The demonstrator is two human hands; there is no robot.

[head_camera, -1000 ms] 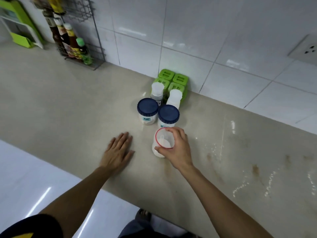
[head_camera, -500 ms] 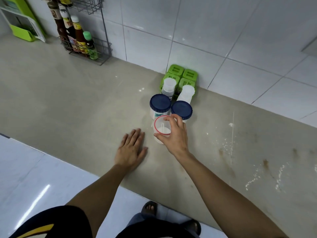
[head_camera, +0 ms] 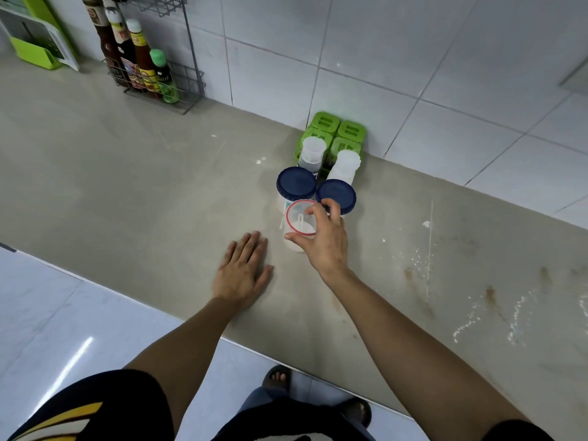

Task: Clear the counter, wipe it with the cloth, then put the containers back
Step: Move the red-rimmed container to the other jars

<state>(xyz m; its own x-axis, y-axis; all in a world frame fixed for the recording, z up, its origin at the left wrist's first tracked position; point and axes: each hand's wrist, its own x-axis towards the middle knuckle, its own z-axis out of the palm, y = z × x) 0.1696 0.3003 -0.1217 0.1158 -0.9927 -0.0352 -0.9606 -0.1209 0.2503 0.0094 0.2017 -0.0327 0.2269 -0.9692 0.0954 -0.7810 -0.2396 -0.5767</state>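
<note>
1. The beige counter (head_camera: 133, 192) fills the middle of the frame, with white specks and brown stains at the right.
2. A wire rack of sauce bottles (head_camera: 143, 68) stands at upper left.
3. The left hand (head_camera: 243, 275) lies flat and open on the counter, holding nothing.
4. The right hand (head_camera: 324, 243) has its fingertips closed around the rim of the red-rimmed container (head_camera: 299, 226).
5. That container stands at centre frame, touching two blue-lidded jars (head_camera: 315, 192), with green boxes (head_camera: 334, 135) behind.
</note>
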